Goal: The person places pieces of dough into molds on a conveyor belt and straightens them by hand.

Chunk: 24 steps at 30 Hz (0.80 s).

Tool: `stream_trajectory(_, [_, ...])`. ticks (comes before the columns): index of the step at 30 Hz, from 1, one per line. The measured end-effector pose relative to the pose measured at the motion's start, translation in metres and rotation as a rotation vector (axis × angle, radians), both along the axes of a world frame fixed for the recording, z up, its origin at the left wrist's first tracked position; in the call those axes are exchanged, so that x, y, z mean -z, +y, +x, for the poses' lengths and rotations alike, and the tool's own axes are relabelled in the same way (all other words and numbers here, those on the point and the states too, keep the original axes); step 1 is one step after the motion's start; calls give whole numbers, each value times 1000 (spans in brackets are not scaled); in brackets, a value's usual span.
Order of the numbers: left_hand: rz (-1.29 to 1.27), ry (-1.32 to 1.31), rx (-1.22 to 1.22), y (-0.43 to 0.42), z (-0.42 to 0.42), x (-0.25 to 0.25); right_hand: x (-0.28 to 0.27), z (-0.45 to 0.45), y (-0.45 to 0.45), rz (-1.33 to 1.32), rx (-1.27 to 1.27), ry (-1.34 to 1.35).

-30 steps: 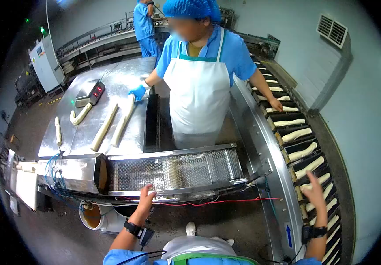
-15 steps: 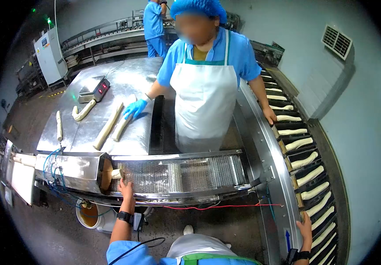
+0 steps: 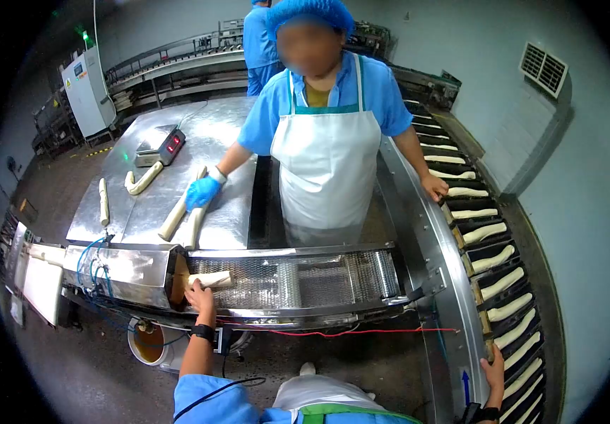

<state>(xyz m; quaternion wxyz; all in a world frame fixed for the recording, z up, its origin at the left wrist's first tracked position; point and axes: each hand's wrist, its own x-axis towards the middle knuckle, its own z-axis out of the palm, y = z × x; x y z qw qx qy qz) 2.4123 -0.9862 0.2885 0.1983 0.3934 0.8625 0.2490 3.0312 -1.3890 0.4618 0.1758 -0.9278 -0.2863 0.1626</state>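
A pale dough roll [image 3: 214, 278] lies on the wire mesh belt [image 3: 262, 290], sticking out of the metal housing [image 3: 125, 272]. My left hand [image 3: 201, 298] is at the near side of this roll, close to the housing mouth, its fingertips against the dough and not closed round it. Far to the right, my right hand [image 3: 493, 371] has its thumb and fingers about the brown end of a black tray [image 3: 489, 348] on the conveyor. Long dough strips [image 3: 510, 307] lie in the row of black trays there.
Opposite stands a co-worker; their gloved hand [image 3: 204, 192] touches dough rolls [image 3: 173, 218] on the steel table [image 3: 231, 131]. A scale [image 3: 161, 145] and bent dough [image 3: 142, 179] are there. Below the belt are a bucket [image 3: 151, 345] and a red cord [image 3: 347, 332]. Another person stands behind.
The dough roll has come further out of the housing to the right along the belt. My left hand is now beside its length. The co-worker's gloved hand has shifted left over the rolls.
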Motion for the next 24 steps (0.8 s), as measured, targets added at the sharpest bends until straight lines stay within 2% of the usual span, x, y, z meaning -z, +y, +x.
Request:
stream_trajectory(2, [-1,91,97,-2,-3,4,9,6,-8,33,-62,-19])
stream_trajectory(5, [175,229,255,-4,3,2,18,14,-12,56,-112,-7])
stream_trajectory(7, [143,312,280,-5,9,-12,7,0,-3,25,-82,-15])
stream_trajectory(9, [110,388,406,-1,5,-9,9,-2,-4,-8,-55,-19])
stream_trajectory(11, [77,375,447,0,1,-16,26,10,-12,107,-113,-3])
stream_trajectory(13, [84,468,547,-3,4,-32,13,-4,-5,74,-107,-29])
stream_trajectory(14, [163,582,610,5,-8,-13,11,-8,-7,110,-122,-13])
stream_trajectory(15, [163,590,629,6,-14,-13,10,-12,-9,144,-131,4])
stream_trajectory(16, [128,672,671,8,-16,-13,6,-16,-8,112,-187,-75])
stream_trajectory(18, [40,787,789,27,-30,9,6,-20,-14,116,-107,22])
stream_trajectory(19, [30,813,836,24,-24,-7,24,-10,-34,131,-146,-64])
stream_trajectory(20, [-128,769,856,25,-18,-20,12,-17,-32,66,-101,-12])
stream_trajectory(21, [-175,772,917,38,-26,-12,29,-8,-47,166,-182,-61])
stream_trajectory(22, [172,694,1142,37,-43,-9,6,-25,-41,133,-77,4])
stream_trajectory(23, [179,716,1170,42,-59,2,-1,-31,-43,132,-18,39])
stream_trajectory(24, [266,849,1241,60,-91,33,9,-25,-53,116,-19,-13])
